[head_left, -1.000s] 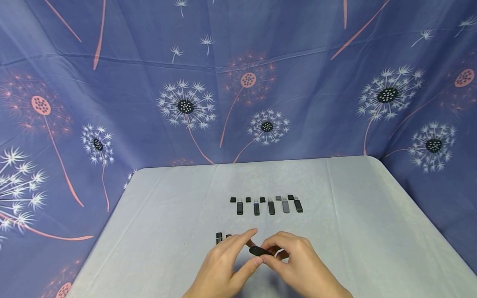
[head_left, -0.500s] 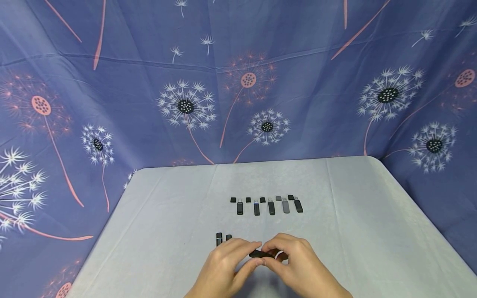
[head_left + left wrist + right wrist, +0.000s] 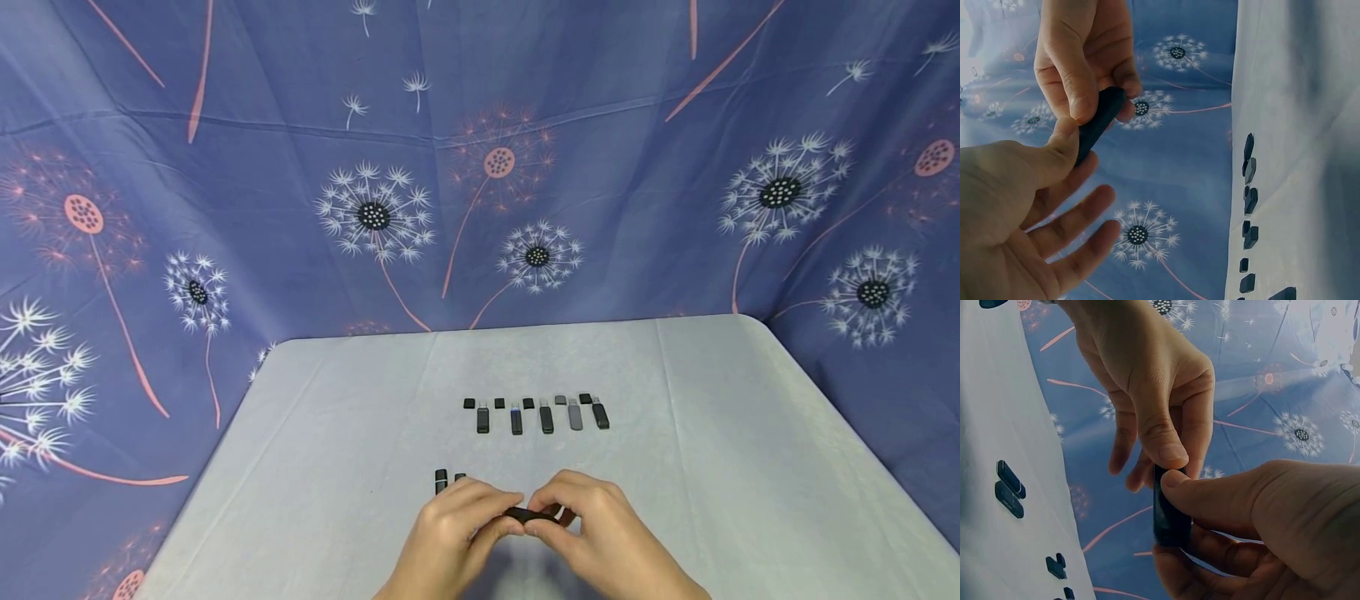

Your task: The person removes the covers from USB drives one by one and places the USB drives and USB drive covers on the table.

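Black stick (image 3: 530,515) is held up over the near part of the table (image 3: 337,450), its ends pinched between thumb and fingers by the left hand (image 3: 452,528) at nine o'clock and the right hand (image 3: 597,521) at three; in the left wrist view, the left hand's spare fingers are spread. Whether a join is covered by the fingertips cannot be told. Since so little is gripped, the stick could be dropped through an uneven tug — or jerked away by a sudden release. At ten o'clock, two black sticks (image 3: 441,478), partly hidden by the left hand, could be knocked if that hand were swung outward. Farther off, around twelve, uncapped sticks (image 3: 547,419) are laid in a row beside small caps (image 3: 528,402) — likely light, and easily scattered by a careless reach.
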Demonstrator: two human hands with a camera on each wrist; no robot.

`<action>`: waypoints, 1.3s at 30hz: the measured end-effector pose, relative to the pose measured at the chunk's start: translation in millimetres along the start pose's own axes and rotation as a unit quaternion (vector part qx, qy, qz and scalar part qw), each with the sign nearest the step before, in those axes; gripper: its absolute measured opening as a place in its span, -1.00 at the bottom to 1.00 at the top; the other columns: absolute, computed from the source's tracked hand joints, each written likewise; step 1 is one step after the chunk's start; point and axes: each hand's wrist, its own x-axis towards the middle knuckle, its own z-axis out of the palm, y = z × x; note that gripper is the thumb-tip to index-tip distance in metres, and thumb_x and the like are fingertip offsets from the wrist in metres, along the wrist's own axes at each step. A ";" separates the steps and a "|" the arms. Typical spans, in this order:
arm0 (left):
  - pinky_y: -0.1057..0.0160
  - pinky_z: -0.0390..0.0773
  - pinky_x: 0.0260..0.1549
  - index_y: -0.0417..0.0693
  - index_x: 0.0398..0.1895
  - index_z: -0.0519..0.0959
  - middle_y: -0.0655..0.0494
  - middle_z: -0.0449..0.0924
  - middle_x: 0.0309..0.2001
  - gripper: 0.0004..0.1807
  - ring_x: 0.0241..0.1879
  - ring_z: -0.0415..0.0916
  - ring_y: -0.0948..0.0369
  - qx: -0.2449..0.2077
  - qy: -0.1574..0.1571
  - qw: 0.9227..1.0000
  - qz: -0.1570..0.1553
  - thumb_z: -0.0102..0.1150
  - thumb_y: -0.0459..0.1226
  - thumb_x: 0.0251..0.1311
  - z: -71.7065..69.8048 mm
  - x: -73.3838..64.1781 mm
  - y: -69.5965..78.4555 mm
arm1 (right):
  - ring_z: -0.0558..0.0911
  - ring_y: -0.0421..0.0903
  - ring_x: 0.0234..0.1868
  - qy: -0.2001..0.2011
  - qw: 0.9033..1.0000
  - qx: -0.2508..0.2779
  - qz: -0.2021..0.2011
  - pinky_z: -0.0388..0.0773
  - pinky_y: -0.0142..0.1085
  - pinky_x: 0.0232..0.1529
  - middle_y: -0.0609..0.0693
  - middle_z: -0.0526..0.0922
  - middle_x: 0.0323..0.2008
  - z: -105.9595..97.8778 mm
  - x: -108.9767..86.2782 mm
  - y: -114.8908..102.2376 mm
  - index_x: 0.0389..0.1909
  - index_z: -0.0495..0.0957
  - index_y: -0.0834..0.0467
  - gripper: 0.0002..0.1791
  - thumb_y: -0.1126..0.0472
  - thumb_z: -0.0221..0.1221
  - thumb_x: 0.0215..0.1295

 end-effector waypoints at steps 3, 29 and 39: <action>0.60 0.54 -0.24 -0.03 -0.18 0.77 0.25 0.73 -0.33 -0.83 -0.32 0.62 0.38 0.000 -0.006 1.000 -0.022 0.37 -0.17 0.25 0.4 -1.1 0.8 | 0.59 -0.43 -0.30 -0.008 1.000 -0.003 0.006 0.63 -0.44 -0.33 -0.27 0.67 -0.29 0.1 0.0 0.8 -0.26 0.70 -0.07 -0.94 0.15 0.39 0.33; 0.63 0.52 -0.28 -0.07 -0.24 0.79 0.22 0.77 -0.34 -0.86 -0.32 0.64 0.37 -0.039 -0.097 0.990 -0.094 0.35 -0.22 0.23 1.0 -4.5 -1.4 | 0.55 -0.51 -0.35 -0.087 0.992 -0.023 -0.089 0.49 -0.61 -0.40 -0.17 0.77 -0.32 6.7 4.1 13.3 -0.18 0.74 0.09 -0.88 0.21 0.23 0.48; 0.48 0.57 -0.26 0.00 -0.29 0.75 0.30 0.72 -0.38 -0.86 -0.29 0.57 0.38 -0.005 -0.103 0.985 -0.138 0.29 -0.16 0.26 7.2 -1.0 -1.5 | 0.49 -0.50 -0.35 -0.107 0.993 -0.039 -0.034 0.51 -0.51 -0.37 -0.30 0.68 -0.32 6.2 8.1 17.3 -0.22 0.69 -0.02 -0.82 0.21 0.12 0.56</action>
